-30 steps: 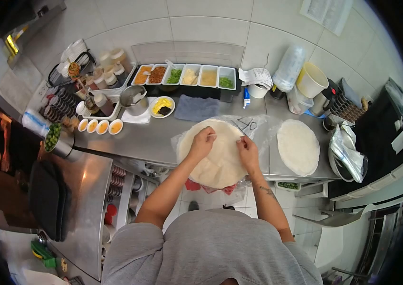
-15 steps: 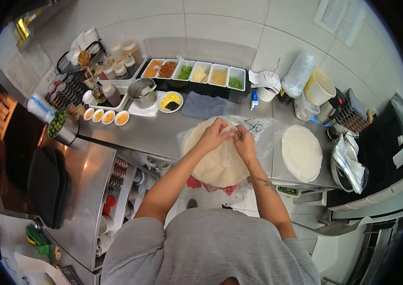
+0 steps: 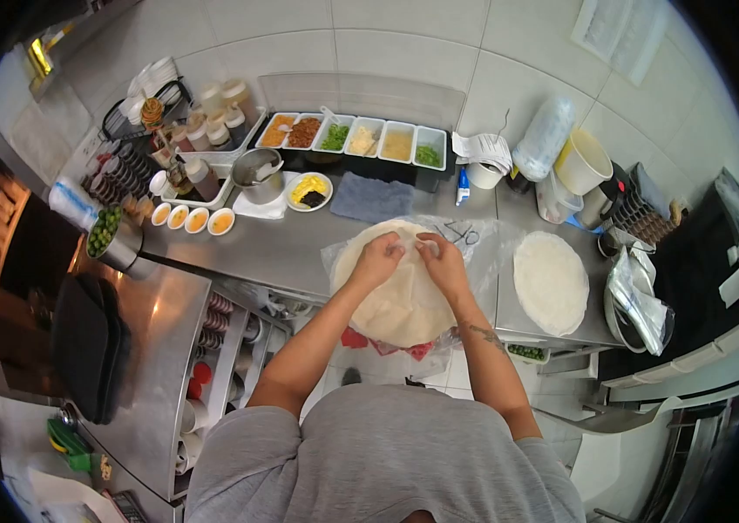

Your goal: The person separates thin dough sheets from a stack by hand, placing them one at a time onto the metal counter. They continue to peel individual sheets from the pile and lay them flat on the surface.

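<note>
A steel counter (image 3: pixel 282 248) runs along a white tiled wall, and at the middle of its near edge lies a stack of round flatbreads (image 3: pixel 400 305) on a clear bag (image 3: pixel 483 240), the stack hanging a little over that edge. A second ago the two hands lay apart on the top sheet; half a second ago they had closed together at its far rim, fingertips meeting; now they have drawn slightly apart again, both near the far rim. That reads as working the top sheet loose from the ones beneath, though no lifted edge shows. The left hand (image 3: pixel 378 260) is half curled, its fingertips down on the top sheet. The right hand (image 3: pixel 441 261) is curled the same way, fingertips bent onto the sheet just beside the left's. Whether either has an edge pinched, I cannot tell. A single flatbread (image 3: pixel 550 281) lies flat toward the right end of the counter, apart from the stack. Behind the stack sits a grey cloth (image 3: pixel 372 198), and against the wall a row of tubs (image 3: pixel 352 139) with fillings.
</note>
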